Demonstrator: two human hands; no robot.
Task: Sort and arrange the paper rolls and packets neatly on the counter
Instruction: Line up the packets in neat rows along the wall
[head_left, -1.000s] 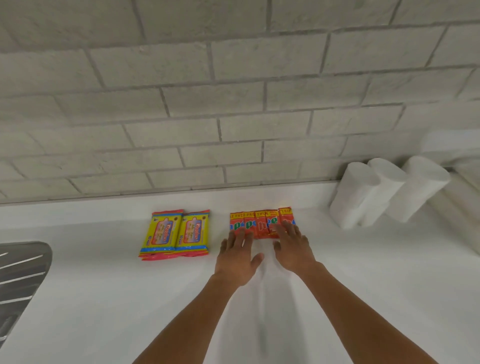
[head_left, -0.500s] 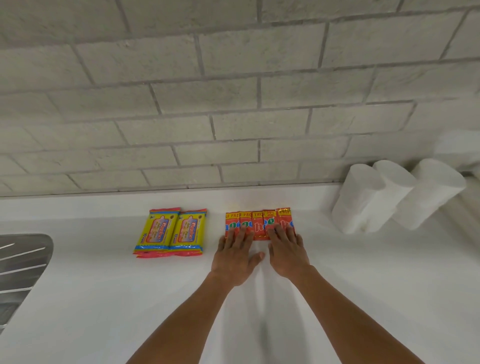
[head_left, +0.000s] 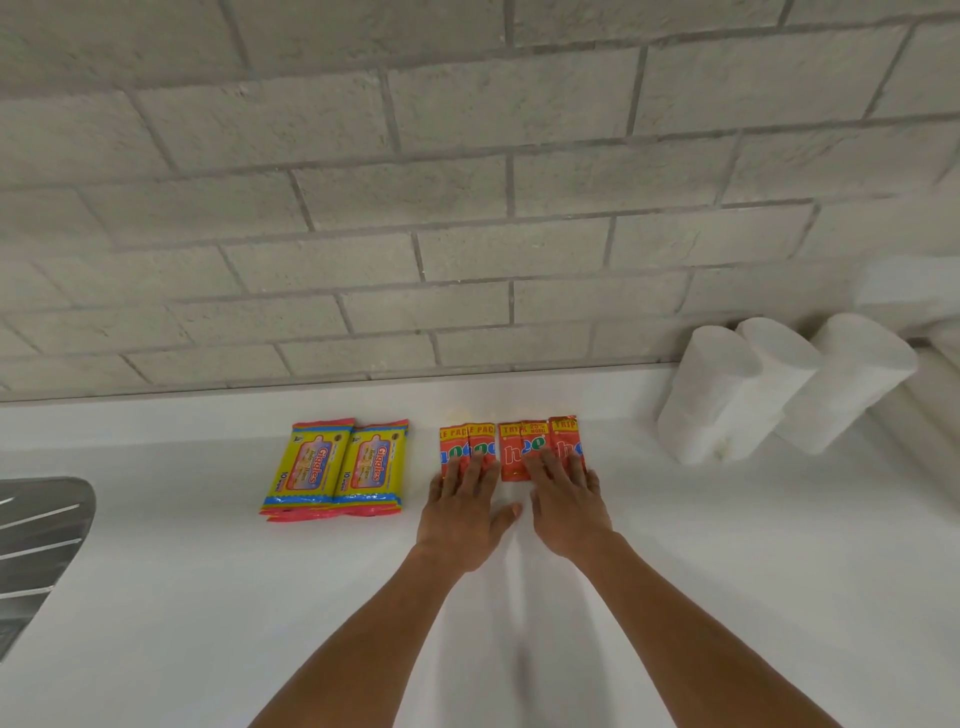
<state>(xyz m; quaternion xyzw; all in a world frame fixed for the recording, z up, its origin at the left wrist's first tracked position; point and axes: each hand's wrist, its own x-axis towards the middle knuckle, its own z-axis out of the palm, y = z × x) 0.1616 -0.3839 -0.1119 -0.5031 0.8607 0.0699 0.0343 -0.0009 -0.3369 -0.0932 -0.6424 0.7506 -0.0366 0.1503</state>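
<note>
Several orange-red packets (head_left: 511, 444) lie in a row on the white counter (head_left: 208, 597) near the back wall. My left hand (head_left: 462, 512) lies flat with straight fingers on the two left packets. My right hand (head_left: 569, 501) lies flat on the right-hand packets. A narrow gap shows between the two groups. Two yellow wipe packets (head_left: 337, 467) with pink edges sit side by side to the left, stacked on others. Three white paper rolls (head_left: 779, 384) stand upright at the back right.
A steel sink drainer (head_left: 36, 540) is at the left edge. A grey brick wall (head_left: 467, 208) rises behind the counter. More white rolls (head_left: 914, 291) lie at the far right edge.
Both hands have slid forward onto the orange-red packets and spread them, so a small gap now separates the two left packets from the right ones.
</note>
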